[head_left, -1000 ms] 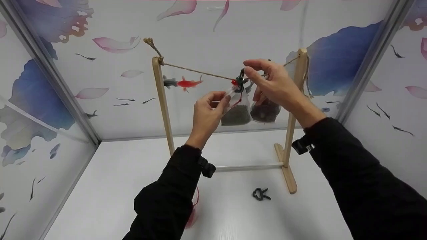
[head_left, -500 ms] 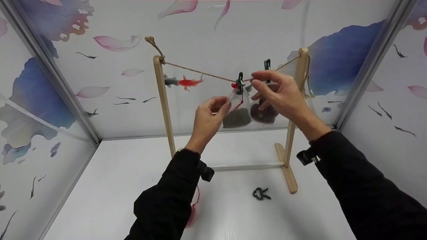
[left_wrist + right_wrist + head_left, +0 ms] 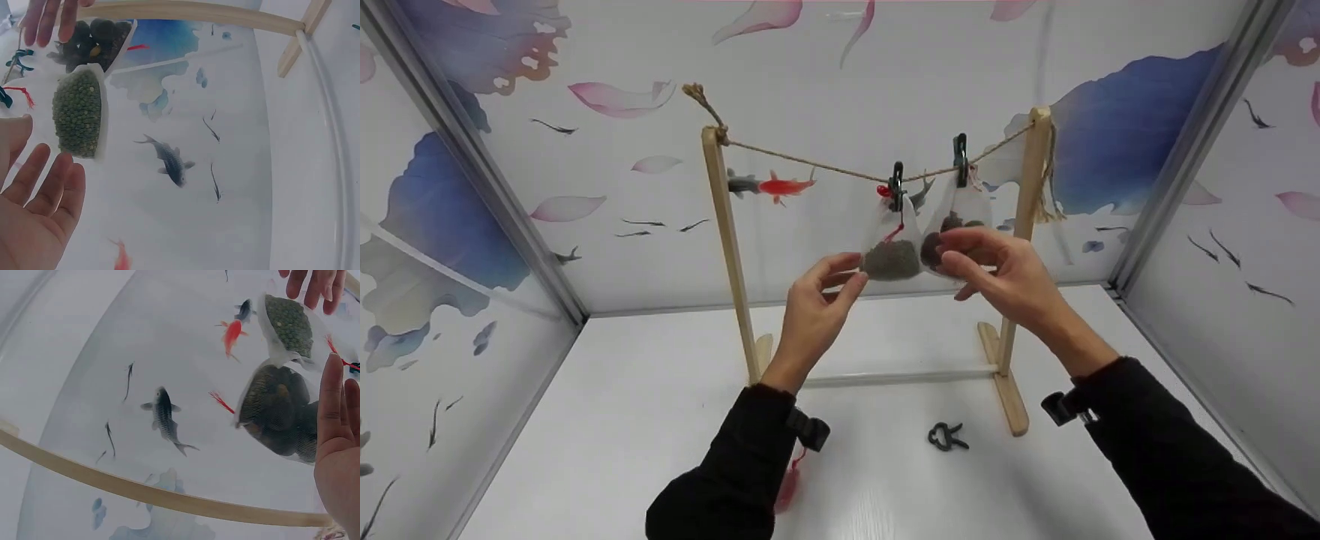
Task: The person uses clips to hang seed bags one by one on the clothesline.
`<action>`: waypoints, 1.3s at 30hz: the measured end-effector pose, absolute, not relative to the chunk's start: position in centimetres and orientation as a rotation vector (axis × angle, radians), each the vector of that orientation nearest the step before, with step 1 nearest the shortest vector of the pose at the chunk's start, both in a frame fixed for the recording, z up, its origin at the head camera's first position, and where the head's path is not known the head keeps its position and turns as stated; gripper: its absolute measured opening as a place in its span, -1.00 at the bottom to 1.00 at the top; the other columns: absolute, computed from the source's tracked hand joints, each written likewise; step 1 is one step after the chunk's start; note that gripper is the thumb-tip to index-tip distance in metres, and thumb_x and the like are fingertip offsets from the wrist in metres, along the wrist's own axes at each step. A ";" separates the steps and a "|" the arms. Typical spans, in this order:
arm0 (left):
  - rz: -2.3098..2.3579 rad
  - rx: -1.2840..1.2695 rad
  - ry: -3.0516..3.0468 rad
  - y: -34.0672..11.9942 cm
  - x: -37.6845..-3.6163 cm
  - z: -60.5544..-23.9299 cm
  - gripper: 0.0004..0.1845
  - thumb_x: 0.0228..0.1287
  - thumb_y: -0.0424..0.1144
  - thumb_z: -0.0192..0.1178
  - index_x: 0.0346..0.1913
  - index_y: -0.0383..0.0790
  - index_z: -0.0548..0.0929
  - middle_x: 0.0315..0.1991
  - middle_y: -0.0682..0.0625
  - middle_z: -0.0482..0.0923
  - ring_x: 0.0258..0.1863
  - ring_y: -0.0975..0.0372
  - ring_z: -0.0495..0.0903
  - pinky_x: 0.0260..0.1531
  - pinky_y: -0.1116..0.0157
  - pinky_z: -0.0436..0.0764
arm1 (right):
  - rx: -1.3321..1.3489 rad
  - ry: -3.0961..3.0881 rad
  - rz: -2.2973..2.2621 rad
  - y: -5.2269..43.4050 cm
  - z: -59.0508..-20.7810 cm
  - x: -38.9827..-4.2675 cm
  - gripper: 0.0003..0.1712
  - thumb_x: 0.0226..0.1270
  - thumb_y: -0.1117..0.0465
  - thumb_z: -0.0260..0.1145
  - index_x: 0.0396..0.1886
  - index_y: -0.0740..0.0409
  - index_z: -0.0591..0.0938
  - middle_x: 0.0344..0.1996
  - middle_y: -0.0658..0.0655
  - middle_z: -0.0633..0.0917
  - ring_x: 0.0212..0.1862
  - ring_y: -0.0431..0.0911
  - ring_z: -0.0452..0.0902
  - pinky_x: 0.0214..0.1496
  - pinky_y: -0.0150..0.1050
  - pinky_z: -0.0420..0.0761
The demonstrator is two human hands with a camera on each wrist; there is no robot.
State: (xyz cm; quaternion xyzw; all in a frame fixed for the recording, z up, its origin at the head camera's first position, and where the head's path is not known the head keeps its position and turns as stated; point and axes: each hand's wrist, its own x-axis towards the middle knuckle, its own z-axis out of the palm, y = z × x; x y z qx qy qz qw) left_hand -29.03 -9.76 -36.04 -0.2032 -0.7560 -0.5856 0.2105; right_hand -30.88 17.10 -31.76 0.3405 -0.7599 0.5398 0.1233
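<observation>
Two sheer mesh drawstring bags hang from a twine line (image 3: pixel 802 160), each under a dark spring clip. The green-filled bag (image 3: pixel 892 262) holds small bean-like grains, its clip (image 3: pixel 897 184) at the low point of the line. Right of it hangs a bag of dark round lumps (image 3: pixel 275 408), below the second clip (image 3: pixel 961 159). My left hand (image 3: pixel 817 307) has its fingers loosely spread at the lower left of the green-filled bag; whether they touch it I cannot tell. My right hand (image 3: pixel 1011 276) is in front of the dark bag, partly covering it, fingers relaxed and gripping nothing.
The line is strung between two wooden posts (image 3: pixel 1030 180) joined low down by a white bar (image 3: pixel 900 376). Another dark clip (image 3: pixel 946 436) lies on the white table (image 3: pixel 877 487). A red pouch (image 3: pixel 787 487) is partly hidden by my left sleeve. Patterned panels enclose the table.
My right hand has left the clip area and moved down and to the right. My left hand has let go of the green-filled bag's upper part and lowered. Both clips now show fully.
</observation>
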 end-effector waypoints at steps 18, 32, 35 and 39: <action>-1.460 -0.728 -2.361 -7.4 -24.7 -46.3 -0.57 0.48 -0.11 0.24 0.33 -0.10 0.54 0.24 0.04 0.54 0.19 0.14 0.55 0.09 0.04 0.59 | 0.988 -2.588 1.435 20.7 -44.5 -28.2 -0.59 0.42 0.12 0.39 0.20 0.13 0.64 0.11 0.14 0.68 0.13 0.05 0.62 -0.03 -0.22 0.67; -1.602 -0.769 -2.641 -4.6 -22.9 -52.4 -0.44 0.45 -0.08 0.26 0.40 -0.23 0.47 0.32 -0.10 0.47 0.26 -0.12 0.49 0.20 0.05 0.51 | 0.945 -3.020 1.083 21.4 -50.4 -25.6 -0.31 0.21 0.20 0.53 0.30 0.32 0.54 0.21 0.30 0.56 0.24 0.28 0.47 0.16 0.28 0.51; -1.619 -0.743 -2.659 -4.5 -22.5 -53.0 -0.44 0.43 -0.08 0.27 0.38 -0.26 0.49 0.31 -0.11 0.48 0.24 -0.11 0.50 0.21 0.09 0.50 | 0.877 -3.033 0.976 20.6 -51.0 -25.5 -0.32 0.10 0.26 0.59 0.23 0.34 0.59 0.13 0.28 0.61 0.18 0.25 0.53 0.15 0.23 0.53; -1.651 -0.730 -2.645 -4.4 -22.2 -53.6 -0.47 0.41 -0.11 0.29 0.32 -0.33 0.54 0.26 -0.14 0.51 0.21 -0.11 0.52 0.15 0.11 0.56 | 0.783 -3.049 0.889 19.7 -51.6 -25.7 -0.35 0.00 0.33 0.63 0.14 0.36 0.64 0.04 0.26 0.66 0.11 0.22 0.59 0.13 0.16 0.57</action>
